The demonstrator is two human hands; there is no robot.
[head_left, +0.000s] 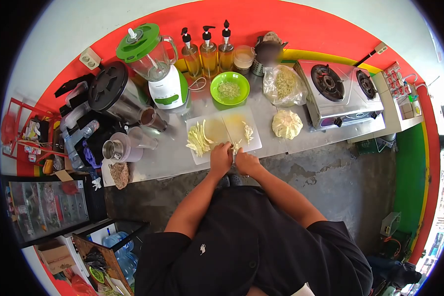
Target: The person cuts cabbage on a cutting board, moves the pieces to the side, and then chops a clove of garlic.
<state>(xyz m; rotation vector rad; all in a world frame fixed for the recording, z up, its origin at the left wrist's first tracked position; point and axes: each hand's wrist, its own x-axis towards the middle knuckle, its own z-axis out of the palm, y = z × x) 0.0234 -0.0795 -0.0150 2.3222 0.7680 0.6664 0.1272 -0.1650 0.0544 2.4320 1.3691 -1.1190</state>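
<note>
On a white cutting board [201, 159] at the counter's front edge, my left hand [221, 157] is closed, its fingers pressing down on cabbage strips. My right hand [247, 163] is curled beside it, almost touching, around what looks like a knife; a thin pale blade [227, 129] seems to reach away from me over the board. Shredded cabbage [237, 146] lies at the fingertips. Long cabbage strips [198, 139] are piled on the board's left part, and a small heap of chopped cabbage [248, 131] is at its right.
Behind the board stands a green bowl [224, 102] of shredded cabbage. A cabbage head [287, 124] and a plastic bag of shreds [284, 84] sit to the right, before a gas stove [340, 91]. A blender [165, 86], pump bottles [209, 54] and cups [153, 120] line the back and left.
</note>
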